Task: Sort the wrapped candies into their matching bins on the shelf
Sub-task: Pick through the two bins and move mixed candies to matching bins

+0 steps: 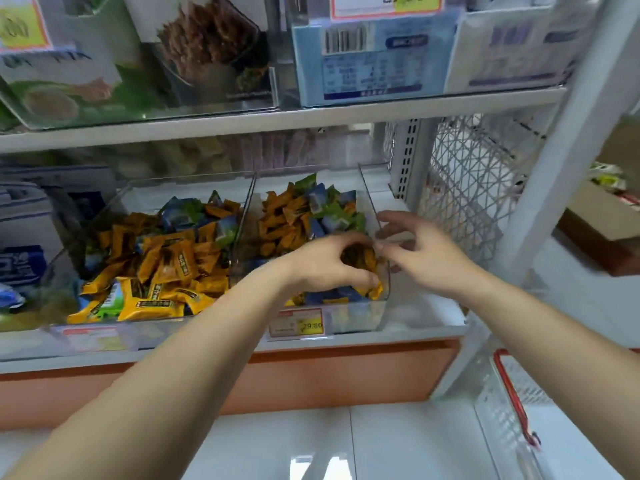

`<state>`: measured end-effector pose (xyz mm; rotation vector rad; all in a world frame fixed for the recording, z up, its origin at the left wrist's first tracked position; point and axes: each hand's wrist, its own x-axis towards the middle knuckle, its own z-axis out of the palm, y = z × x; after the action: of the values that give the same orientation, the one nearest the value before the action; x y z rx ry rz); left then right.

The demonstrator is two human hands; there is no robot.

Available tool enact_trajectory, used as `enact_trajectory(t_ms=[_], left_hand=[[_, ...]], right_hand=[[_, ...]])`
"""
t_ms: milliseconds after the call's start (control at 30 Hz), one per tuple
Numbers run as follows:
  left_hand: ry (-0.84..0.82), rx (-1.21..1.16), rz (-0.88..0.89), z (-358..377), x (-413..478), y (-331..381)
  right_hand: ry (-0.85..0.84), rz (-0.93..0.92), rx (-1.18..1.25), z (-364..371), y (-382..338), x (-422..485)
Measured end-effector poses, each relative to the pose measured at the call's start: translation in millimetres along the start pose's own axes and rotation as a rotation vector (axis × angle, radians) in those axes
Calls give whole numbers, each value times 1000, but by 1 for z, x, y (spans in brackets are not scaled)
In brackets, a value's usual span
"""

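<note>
While the fingers of the left hand (pixel 329 263) were curled round a small bunch of orange candies (pixel 358 258), it reached into the right bin (pixel 370 195). The wrappers were glossy and crinkled, their dark print too blurred to read. Just beside it, the right hand (pixel 420 251) hung at the bin's right wall, fingers spread and loosely bent, holding nothing; whether the fingertips touched the plastic could not be told. Both forearms were bare.

The right bin was a clear, straight-walled plastic tub with a mixed heap inside: orange wrappers toward the left and front, blue and green candies (pixel 329 209) toward the back. A price tag (pixel 300 325) on its front read 29.80. The left bin (pixel 90 226), just beside it and of the same clear plastic, held mostly orange wrappers with a few blue and green ones. Both stood on a white shelf (pixel 415 332) with an orange strip below. On the shelf above sat a blue box (pixel 374 60) with a barcode. A white wire mesh panel (pixel 474 174) closed the right side, and a basket (pixel 512 386) with a red handle stood low on the right.
</note>
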<state>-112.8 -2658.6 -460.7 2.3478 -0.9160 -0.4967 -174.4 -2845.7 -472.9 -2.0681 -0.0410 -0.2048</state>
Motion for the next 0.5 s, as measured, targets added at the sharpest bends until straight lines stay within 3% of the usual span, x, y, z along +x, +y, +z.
enact_trajectory(t_ms=[67,167,333,500], left_hand=[[-67,54,-1,2,3,3],[-30,159,17,10,3,8],[58,80,115,18,-7,5],[26,-36,167,11,-17,-1]], right_hand=[[-9,15,26,-2,0,0],[-8,37,43,-5,-1,0],[11,4,-2,-2,-2,0],[16,-31,-95,3,-2,2]])
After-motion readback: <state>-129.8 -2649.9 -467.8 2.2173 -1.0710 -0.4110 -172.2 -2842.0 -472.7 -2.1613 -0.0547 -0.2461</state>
